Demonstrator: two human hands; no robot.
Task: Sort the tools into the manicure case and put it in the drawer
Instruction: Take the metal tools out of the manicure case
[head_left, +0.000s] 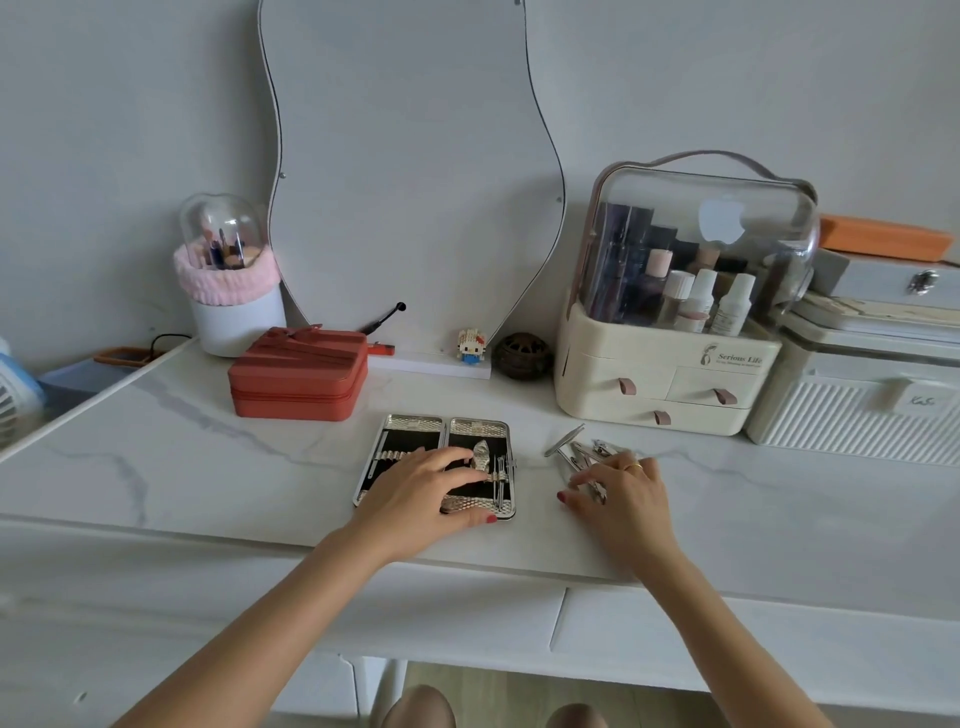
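Manicure case lies open, flat on white table, near front edge. Some tools sit in its straps. Left hand rests flat on case, fingers spread, holding nothing. Just right of case: pile of loose metal tools. Right hand lies on pile, fingers curled; grip unclear. Behind case: red box. Behind pile: cream box with drawers.
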